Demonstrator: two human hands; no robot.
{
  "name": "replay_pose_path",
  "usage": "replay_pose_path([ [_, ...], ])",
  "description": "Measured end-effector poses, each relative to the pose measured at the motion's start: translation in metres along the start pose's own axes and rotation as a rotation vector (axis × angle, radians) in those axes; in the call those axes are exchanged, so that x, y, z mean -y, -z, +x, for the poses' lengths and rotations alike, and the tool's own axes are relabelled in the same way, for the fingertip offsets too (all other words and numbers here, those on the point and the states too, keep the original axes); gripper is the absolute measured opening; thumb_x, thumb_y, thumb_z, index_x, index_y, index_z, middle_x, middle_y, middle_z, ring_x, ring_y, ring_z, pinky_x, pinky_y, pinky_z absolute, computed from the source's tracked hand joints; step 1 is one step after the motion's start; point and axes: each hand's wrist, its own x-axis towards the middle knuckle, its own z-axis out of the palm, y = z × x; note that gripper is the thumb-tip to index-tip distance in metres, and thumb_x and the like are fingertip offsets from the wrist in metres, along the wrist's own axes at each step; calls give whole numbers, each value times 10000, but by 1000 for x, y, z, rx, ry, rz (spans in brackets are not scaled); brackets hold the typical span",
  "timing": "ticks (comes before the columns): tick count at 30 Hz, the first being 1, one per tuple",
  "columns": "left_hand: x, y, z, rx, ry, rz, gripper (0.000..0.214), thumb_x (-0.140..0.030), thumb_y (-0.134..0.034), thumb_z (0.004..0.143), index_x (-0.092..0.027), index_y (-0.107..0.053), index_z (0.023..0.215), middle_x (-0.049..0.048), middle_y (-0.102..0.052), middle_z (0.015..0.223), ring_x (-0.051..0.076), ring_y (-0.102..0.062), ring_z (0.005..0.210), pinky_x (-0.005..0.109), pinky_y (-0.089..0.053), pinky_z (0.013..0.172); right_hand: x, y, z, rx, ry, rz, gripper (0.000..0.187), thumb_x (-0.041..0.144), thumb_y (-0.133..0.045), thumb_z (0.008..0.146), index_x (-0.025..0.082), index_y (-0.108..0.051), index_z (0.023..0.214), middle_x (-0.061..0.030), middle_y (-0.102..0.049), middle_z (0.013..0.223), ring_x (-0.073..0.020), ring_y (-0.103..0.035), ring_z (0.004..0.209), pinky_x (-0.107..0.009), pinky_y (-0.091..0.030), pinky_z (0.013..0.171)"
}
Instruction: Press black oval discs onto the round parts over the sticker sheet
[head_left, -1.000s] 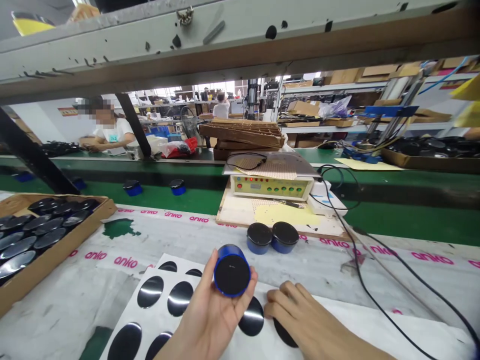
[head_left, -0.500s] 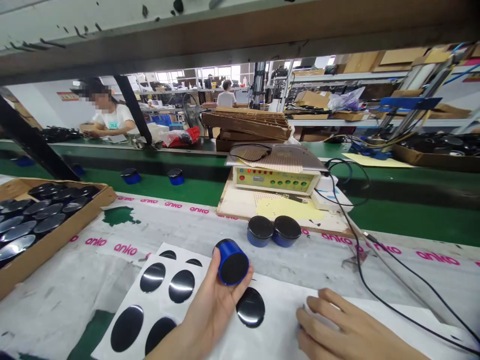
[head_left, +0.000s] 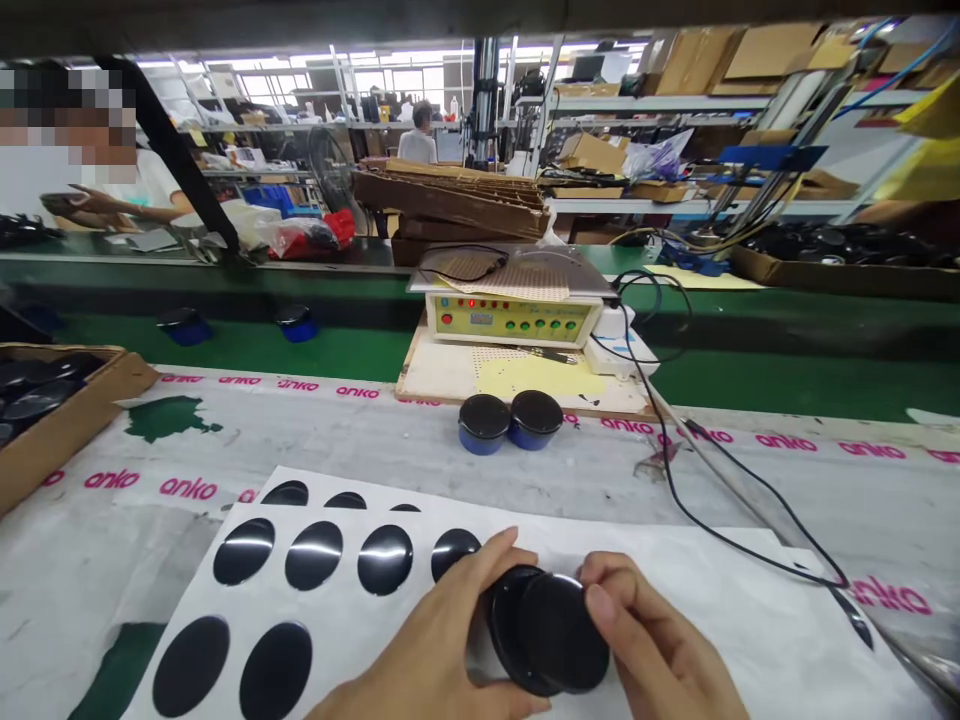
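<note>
My left hand (head_left: 435, 650) grips a small round speaker (head_left: 504, 618) low over a white sheet (head_left: 352, 620) of glossy black round stickers (head_left: 385, 558). My right hand (head_left: 660, 655) pinches a black round sticker (head_left: 564, 630) and holds it against the speaker's black face. The blue side of the speaker is hidden by my fingers. Two more blue speakers (head_left: 510, 421) with black tops stand side by side further back on the bench.
A cardboard box (head_left: 64, 425) of black discs sits at the left edge. A yellow test box (head_left: 514, 320) with green buttons rests on a board behind, its black cable (head_left: 720, 530) trailing right. Two blue speakers (head_left: 240, 325) ride the green conveyor. A person works across the belt.
My left hand lowered the speaker onto the sheet and turned its face toward me. My right hand lifted a black sticker off the sheet and brought it onto the speaker.
</note>
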Motion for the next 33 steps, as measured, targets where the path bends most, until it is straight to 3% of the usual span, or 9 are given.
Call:
replay_pose_path([
  [6,-11,2,-4,26,30,-3,982,-216,-808,678,-348,-234,1463,35,-498,1409,250,-444,1310,441,-320,1126,-13,-10,-5,-13,-132,103,271,476,-622,855,228,-590,751,-16,-490,882,-157,-505,795,-184,-476,683],
  [12,-17,2,-4,17,54,11,955,-242,-823,685,-396,-264,1443,-16,-508,1401,221,-455,1302,404,-334,1125,-6,-15,-4,-10,-19,-77,277,438,-587,893,230,-565,710,-4,-496,868,-139,-522,797,-158,-472,687],
  [19,-12,0,-6,-17,6,46,903,-341,-808,720,-412,-268,1440,-22,-520,1396,218,-476,1290,375,-377,1101,2,-22,-7,-121,160,-270,217,342,-575,908,232,-562,720,-1,-513,851,-137,-551,782,-184,-470,680],
  [26,-12,-1,-7,-29,-39,43,837,-360,-768,768,-399,-275,1443,-2,-522,1392,220,-499,1271,367,-392,1091,12,-37,-10,-227,153,-264,228,337,-574,906,231,-519,712,-6,-487,857,-161,-510,807,-254,-417,707],
  [33,-13,-1,-6,-30,-50,53,848,-311,-773,765,-391,-277,1448,7,-516,1399,231,-484,1285,377,-390,1092,12,-43,-11,-247,175,-281,231,332,-562,915,233,-496,716,-10,-484,854,-171,-510,834,-275,-408,736],
])
